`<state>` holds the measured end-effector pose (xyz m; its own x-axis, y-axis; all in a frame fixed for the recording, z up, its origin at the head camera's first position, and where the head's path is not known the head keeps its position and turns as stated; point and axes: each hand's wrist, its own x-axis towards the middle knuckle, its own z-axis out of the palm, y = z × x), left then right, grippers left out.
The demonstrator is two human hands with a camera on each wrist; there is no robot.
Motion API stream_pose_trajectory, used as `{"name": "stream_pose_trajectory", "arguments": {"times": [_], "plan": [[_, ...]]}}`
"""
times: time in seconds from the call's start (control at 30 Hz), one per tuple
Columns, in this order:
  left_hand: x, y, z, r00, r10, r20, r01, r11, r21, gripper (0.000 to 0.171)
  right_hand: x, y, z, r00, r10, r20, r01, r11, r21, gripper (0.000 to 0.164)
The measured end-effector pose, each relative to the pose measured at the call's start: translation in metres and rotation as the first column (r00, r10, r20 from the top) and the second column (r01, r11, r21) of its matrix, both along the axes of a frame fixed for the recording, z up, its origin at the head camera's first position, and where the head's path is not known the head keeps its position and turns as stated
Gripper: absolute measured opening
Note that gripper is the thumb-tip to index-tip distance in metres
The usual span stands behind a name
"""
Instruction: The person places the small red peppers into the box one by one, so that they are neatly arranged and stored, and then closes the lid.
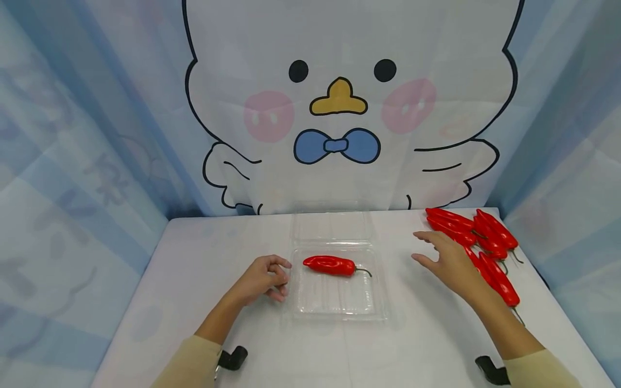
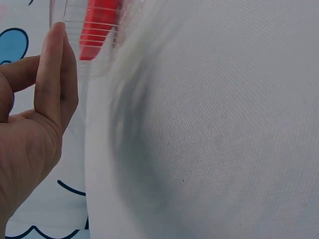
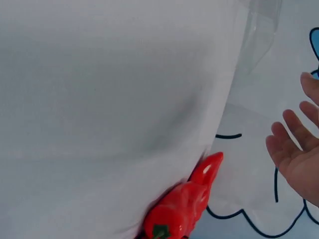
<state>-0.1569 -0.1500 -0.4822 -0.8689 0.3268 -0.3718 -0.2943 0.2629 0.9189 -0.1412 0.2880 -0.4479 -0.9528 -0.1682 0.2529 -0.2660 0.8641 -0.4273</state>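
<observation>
A clear plastic clamshell box (image 1: 335, 302) lies with its lid folded back in the middle of the table. Inside its base rests one red chili pepper (image 1: 331, 265), stem to the right; its red tip shows through the ribbed wall in the left wrist view. My left hand (image 1: 264, 279) is right at the box's left side, fingers loosely bent and holding nothing. My right hand (image 1: 448, 264) hovers beside the pile of red peppers (image 1: 499, 283), thumb and fingers spread apart with nothing between them. In the right wrist view, some peppers (image 3: 182, 206) lie below that hand.
The transparent lid (image 1: 332, 226) leans toward the back edge of the white table (image 1: 194, 280). A curtain (image 1: 339, 178) with a cartoon bird stands right behind the table, and blue curtains (image 1: 73, 188) close in both sides. Black wrist mounts (image 1: 234, 358) show at the sleeves.
</observation>
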Motion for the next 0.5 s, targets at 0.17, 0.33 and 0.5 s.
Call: {"name": "stream_pose_trajectory", "arguments": {"times": [0.17,0.33,0.5], "plan": [[0.000,0.000,0.000,1.000,0.005,0.006,-0.005,1.000,-0.004,0.035,0.003,0.021,-0.003,0.998,-0.036,0.050,0.037,0.999,-0.024,0.069],[-0.001,-0.001,0.001,1.000,0.000,0.000,0.000,1.000,0.005,0.035,0.004,0.041,-0.004,0.989,-0.089,0.120,0.090,0.996,-0.010,0.074],[-0.001,-0.001,0.000,1.000,-0.013,-0.005,0.013,1.000,0.014,0.035,0.007,0.064,-0.005,0.970,-0.132,0.206,0.133,0.991,0.008,0.081]]}}
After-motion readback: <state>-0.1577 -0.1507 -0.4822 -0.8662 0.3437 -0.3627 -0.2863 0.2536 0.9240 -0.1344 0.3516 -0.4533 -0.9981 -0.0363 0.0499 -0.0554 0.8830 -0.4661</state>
